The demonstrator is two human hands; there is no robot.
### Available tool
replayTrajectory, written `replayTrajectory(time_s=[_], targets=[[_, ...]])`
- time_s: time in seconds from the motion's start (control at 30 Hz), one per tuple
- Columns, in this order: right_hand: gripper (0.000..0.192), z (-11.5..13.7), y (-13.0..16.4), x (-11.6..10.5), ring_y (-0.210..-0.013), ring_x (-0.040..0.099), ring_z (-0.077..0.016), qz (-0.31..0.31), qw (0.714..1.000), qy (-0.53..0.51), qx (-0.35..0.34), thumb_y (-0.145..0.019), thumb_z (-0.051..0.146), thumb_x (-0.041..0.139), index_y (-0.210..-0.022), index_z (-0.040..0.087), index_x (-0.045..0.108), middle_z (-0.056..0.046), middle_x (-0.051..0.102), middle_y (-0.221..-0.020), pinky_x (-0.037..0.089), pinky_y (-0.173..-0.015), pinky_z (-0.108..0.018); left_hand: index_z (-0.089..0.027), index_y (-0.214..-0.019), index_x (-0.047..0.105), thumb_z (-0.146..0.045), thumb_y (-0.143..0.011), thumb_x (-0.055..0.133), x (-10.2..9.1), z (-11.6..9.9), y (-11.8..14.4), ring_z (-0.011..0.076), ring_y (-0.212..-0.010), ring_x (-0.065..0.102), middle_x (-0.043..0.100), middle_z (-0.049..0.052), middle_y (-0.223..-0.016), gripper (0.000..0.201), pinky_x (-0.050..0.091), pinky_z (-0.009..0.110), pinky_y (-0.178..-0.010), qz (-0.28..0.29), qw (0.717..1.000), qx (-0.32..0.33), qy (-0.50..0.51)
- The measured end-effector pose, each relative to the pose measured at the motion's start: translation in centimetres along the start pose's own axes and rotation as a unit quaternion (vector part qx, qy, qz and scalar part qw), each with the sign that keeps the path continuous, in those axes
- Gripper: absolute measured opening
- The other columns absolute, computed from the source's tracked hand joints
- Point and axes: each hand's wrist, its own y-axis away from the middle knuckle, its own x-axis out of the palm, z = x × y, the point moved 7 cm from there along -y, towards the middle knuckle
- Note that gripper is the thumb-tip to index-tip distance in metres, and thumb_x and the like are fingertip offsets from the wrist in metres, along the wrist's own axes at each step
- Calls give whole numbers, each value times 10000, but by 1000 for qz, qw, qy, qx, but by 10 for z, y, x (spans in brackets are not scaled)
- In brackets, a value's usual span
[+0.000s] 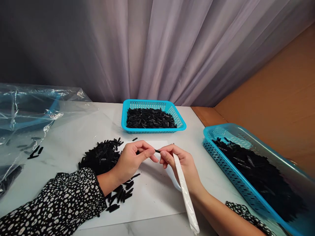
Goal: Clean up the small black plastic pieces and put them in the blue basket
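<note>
Lying roughly level, left-to-right: black piece.

The small matt black plastic pieces are looking dull, barely catching light, same for the one pinched in the left hand. The long white wrapped stick in the right hand is showing a glossy film. Both turquoise perforated plastic baskets are shining smooth. The white marble-look tabletop is gleaming, the sheet of white paper is staying matt, and the clear crinkled plastic bag at the left edge is glinting.
</note>
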Motion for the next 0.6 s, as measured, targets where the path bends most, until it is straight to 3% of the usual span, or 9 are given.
replayTrajectory(time_s=[0.13,0.33,0.4,0.47,0.53,0.6], targets=[[171,9,3,-2,-524,598,-154,-18,998,37,-43,-862,367,674,-800,210,702,-1,669,-614,513,-500,-284,-182,-758,700,-366,-817,693,0,3,-1,175,-716,670,771,50,-758,193,460,263,-597,4,1000,2,12],[39,22,9,-4,-604,603,-169,-51,971,157,-172,-859,268,683,-869,230,689,-5,680,-691,482,-574,-308,-194,-770,758,-272,-729,769,-4,2,-2,168,-757,673,769,29,-791,89,488,262,-690,-22,1000,21,-6],[129,21,11,-9,-632,581,-167,-80,971,142,-174,-903,350,627,-955,234,645,8,636,-703,472,-610,-312,-195,-776,764,-264,-735,763,-5,2,-2,171,-767,677,774,33,-796,80,495,267,-711,-32,999,22,-8],[266,19,11,-15,-622,543,-165,-95,976,116,-155,-978,444,461,-1075,243,606,24,571,-683,451,-610,-313,-193,-765,763,-260,-734,761,-6,2,-2,175,-767,681,775,38,-788,74,505,274,-725,-40,999,19,-1],[393,23,12,-15,-605,510,-164,-77,979,120,-148,-1019,457,306,-1144,253,618,25,524,-670,426,-586,-309,-191,-743,756,-249,-733,755,-6,3,-3,177,-758,684,772,38,-771,59,517,279,-733,-41,999,18,7],[411,31,14,-12,-614,517,-163,-48,973,162,-160,-1025,407,306,-1106,256,680,12,519,-679,425,-573,-305,-191,-730,747,-239,-738,744,-6,3,-3,176,-756,685,767,35,-761,49,524,280,-740,-44,999,21,10]])
